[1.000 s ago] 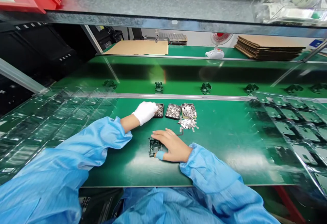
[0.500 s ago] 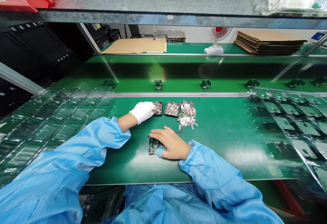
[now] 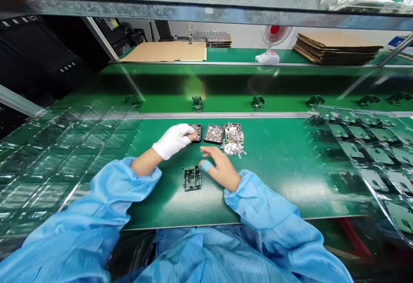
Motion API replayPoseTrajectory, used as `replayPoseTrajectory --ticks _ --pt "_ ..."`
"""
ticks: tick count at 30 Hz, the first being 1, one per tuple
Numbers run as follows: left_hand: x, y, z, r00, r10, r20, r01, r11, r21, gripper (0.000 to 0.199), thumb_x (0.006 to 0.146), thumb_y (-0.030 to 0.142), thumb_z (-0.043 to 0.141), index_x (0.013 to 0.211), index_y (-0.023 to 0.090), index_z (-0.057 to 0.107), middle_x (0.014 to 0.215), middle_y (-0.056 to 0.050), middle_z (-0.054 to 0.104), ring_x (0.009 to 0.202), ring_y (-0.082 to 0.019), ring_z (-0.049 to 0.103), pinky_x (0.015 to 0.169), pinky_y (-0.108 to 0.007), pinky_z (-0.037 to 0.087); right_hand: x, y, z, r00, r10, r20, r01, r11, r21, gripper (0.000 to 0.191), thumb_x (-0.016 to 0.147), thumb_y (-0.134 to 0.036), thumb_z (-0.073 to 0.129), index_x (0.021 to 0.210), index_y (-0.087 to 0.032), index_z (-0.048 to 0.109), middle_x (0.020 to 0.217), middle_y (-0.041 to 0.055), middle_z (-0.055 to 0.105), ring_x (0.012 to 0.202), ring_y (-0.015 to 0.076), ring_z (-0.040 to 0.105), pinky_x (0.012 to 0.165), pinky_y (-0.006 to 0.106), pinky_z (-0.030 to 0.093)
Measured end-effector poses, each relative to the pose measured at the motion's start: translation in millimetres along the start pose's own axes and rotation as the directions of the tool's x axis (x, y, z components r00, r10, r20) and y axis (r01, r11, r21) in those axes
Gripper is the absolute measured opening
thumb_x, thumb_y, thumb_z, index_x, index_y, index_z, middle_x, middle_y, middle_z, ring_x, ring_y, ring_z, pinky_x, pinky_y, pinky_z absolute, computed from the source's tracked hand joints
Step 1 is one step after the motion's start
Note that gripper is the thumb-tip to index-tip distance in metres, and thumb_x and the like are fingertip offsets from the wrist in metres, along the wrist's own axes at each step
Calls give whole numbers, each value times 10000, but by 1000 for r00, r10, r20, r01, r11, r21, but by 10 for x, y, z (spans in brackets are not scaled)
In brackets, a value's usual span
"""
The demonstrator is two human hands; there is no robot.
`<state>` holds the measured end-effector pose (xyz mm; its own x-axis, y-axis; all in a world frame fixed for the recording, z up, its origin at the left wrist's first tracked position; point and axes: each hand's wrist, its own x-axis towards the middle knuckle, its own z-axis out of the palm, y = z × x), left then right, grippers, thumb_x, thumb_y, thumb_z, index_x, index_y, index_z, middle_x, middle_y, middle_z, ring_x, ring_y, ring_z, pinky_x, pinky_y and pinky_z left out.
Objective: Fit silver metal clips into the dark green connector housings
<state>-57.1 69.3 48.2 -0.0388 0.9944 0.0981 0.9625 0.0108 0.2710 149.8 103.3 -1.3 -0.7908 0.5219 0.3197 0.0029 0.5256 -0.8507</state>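
Observation:
My left hand (image 3: 176, 140), in a white glove with bare fingertips, is at the left edge of a small black tray (image 3: 196, 133) of tiny metal parts. Its fingertips are pinched together; whatever they hold is too small to make out. Bare except for blue tape on the thumb, my right hand (image 3: 222, 167) hovers with fingers apart, touching nothing that I can see. A green circuit board assembly (image 3: 192, 178) lies on the green work surface between my arms. Beyond my right hand are loose flat metal pieces (image 3: 232, 148).
A second black tray (image 3: 214, 133) and a third tray (image 3: 234, 132) hold more metal parts. Clear plastic blister trays flank me, the left tray (image 3: 80, 154) and the right tray (image 3: 371, 154), which holds boards. Boards (image 3: 258, 103) line the strip behind. A metal shelf (image 3: 206, 10) crosses overhead.
My right hand has let go of the circuit board assembly and moved up toward the metal pieces, leaving the board uncovered. My left hand stays by the left tray, fingers drawn slightly back.

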Motion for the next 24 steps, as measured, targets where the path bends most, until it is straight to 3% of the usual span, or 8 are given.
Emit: replayPoseTrajectory --ticks 1,3,8,14,17,20,22,24 --pt "-73 64 0 998 39 -42 -41 998 -57 317 882 354 397 753 155 609 779 -50 605 750 -158 553 709 -261 419 22 24 -18 994 70 -78 -64 995 83 358 880 -323 502 1215 -197 516 1153 100 596 1007 182 598 933 377 459" --pt "-213 180 21 988 122 -90 -133 982 -131 324 890 366 397 762 162 615 771 -51 605 746 -160 552 710 -267 422 60 70 -41 977 181 -111 -148 954 259 296 871 -326 500 1132 -193 541 1023 68 630 904 159 617 866 347 484" --pt "-404 343 121 968 250 -11 -250 968 -33 396 922 382 337 742 171 620 697 -57 589 672 -170 533 657 -291 406 93 91 -6 961 267 66 -262 815 517 221 774 -377 612 867 -185 552 777 -7 607 691 117 596 714 287 492" --pt "-480 390 141 960 279 3 -279 959 47 389 932 312 309 696 161 578 656 -66 572 637 -175 543 649 -312 420 60 49 38 911 329 247 -410 669 620 307 683 -401 712 798 -177 535 681 -36 589 610 97 581 624 248 474" --pt "-643 364 115 972 207 -112 -208 978 7 336 917 354 357 767 165 591 752 -81 612 730 -200 586 713 -344 458 45 21 29 909 303 285 -416 681 603 290 685 -391 712 750 -171 536 663 -28 601 611 101 581 634 255 477" --pt "-915 327 145 963 -1 -269 -63 972 -228 332 863 452 470 1014 173 572 1009 -103 622 940 -232 596 848 -376 481 53 12 -2 926 314 210 -375 698 610 267 710 -388 688 755 -177 530 680 -18 612 607 102 568 656 272 481" --pt "-1094 319 234 967 -121 -224 18 910 -414 509 790 484 566 1189 180 479 1193 -119 560 1077 -259 559 936 -405 465 65 29 -21 930 343 132 -348 704 619 276 719 -407 678 770 -188 519 688 -19 609 607 106 560 671 284 483" --pt "-1221 326 370 980 -180 -86 108 842 -529 709 718 469 645 1303 185 361 1319 -139 481 1199 -289 491 1029 -450 405 73 58 -28 929 362 84 -333 712 618 297 718 -433 677 774 -195 507 684 -22 600 614 111 557 679 291 484"
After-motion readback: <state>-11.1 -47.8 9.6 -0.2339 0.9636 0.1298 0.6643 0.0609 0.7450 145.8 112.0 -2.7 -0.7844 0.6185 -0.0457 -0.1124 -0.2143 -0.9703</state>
